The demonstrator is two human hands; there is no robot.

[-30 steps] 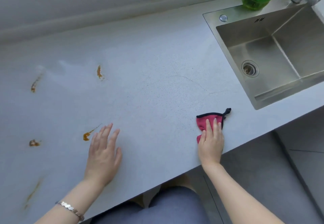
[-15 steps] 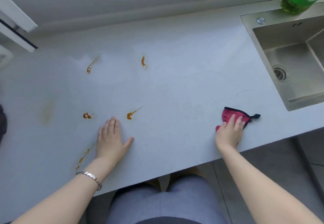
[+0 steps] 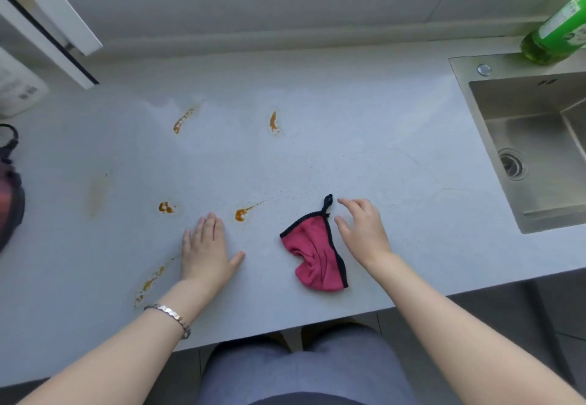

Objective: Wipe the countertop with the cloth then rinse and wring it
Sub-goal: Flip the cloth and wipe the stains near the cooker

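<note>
A crumpled pink cloth (image 3: 314,255) with black trim and a loop lies on the pale grey countertop (image 3: 348,157) near its front edge. My right hand (image 3: 361,230) hovers just right of the cloth, fingers spread and curled, holding nothing. My left hand (image 3: 207,249) rests flat on the counter to the cloth's left, a bracelet on its wrist. Several orange-brown stains mark the counter, the nearest stain (image 3: 242,213) just beyond my left fingers.
A steel sink (image 3: 536,151) is set into the counter at the right, with a green bottle (image 3: 555,34) behind it. A dark object (image 3: 9,195) and a white container (image 3: 19,87) sit at the left edge. A white window frame (image 3: 54,24) juts in top left.
My right hand has slid the cloth leftward along the counter and lifted off it; the cloth now lies uncovered and bunched. The view has shifted left. My left hand stays flat.
</note>
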